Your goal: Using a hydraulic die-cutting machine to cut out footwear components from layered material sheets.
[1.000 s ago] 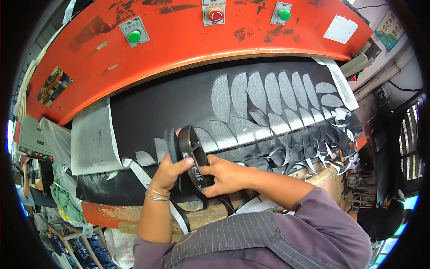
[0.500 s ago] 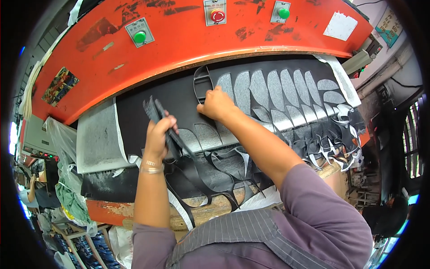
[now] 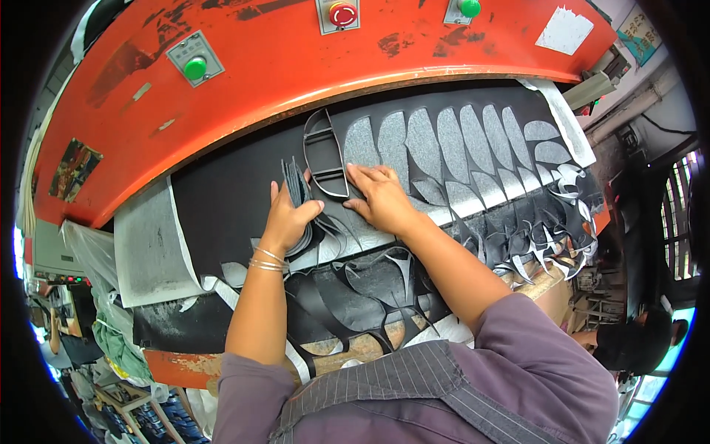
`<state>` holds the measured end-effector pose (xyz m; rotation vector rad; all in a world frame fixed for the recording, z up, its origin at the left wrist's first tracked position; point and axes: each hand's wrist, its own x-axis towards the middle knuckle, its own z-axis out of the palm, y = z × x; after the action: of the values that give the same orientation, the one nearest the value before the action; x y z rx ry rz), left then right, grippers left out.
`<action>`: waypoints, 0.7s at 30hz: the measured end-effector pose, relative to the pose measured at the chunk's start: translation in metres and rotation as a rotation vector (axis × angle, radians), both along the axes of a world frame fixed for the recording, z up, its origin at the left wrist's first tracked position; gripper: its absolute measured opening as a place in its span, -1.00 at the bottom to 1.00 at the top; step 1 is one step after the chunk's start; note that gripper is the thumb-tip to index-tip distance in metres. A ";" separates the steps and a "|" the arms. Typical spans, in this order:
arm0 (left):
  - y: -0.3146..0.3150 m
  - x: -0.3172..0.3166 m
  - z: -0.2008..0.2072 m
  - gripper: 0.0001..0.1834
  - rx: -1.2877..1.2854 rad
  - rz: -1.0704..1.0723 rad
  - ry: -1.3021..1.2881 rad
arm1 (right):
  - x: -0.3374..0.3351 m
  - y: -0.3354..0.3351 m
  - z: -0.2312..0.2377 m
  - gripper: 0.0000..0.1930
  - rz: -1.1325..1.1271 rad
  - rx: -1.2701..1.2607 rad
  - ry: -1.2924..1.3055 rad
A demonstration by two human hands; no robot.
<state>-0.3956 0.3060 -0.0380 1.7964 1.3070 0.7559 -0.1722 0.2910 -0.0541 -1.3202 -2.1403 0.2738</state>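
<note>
A dark metal cutting die (image 3: pixel 329 175), a long curved outline with two crossbars, lies on a black sheet (image 3: pixel 237 177). My right hand (image 3: pixel 383 198) is at the die's lower right side, thumb and fingers bent against its rim. Close by on the left, my left hand (image 3: pixel 285 220) is closed round a stack of thin dark cut pieces (image 3: pixel 297 189), which stand on edge and hide some of its fingers. Right of the die runs a row of curved cut-outs (image 3: pixel 423 144), where a speckled grey surface shows through the sheet.
An orange-red machine beam (image 3: pixel 281 70) spans the far side, with green push buttons (image 3: pixel 195 68) and a red one (image 3: pixel 343 14). Ragged black offcuts (image 3: pixel 510 229) hang over the near edge. At the left lies a pale board (image 3: pixel 151 248). Another person (image 3: pixel 643 344) is at the far right.
My left hand has moved right, close to the die, and the stack has turned more upright. My right hand has drawn back toward me along the die, uncovering more of its outline.
</note>
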 end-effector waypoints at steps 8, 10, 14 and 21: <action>-0.002 0.001 0.010 -0.20 0.114 0.004 0.094 | -0.001 0.002 0.012 -0.28 0.022 -0.099 0.035; -0.009 0.004 0.018 -0.35 -0.212 0.212 -0.440 | 0.005 0.001 0.028 -0.26 -0.029 -0.096 0.192; -0.017 -0.012 0.067 -0.84 0.135 0.337 -0.629 | 0.051 0.024 0.093 -0.26 -0.209 0.077 0.713; -0.025 -0.010 0.153 -0.54 1.037 0.555 0.262 | 0.142 0.073 0.183 -0.26 -0.769 0.886 0.584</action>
<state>-0.4060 0.2807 0.1154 2.3708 1.7982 1.7955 -0.0298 0.3641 0.1289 -1.1831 -0.9411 -0.4971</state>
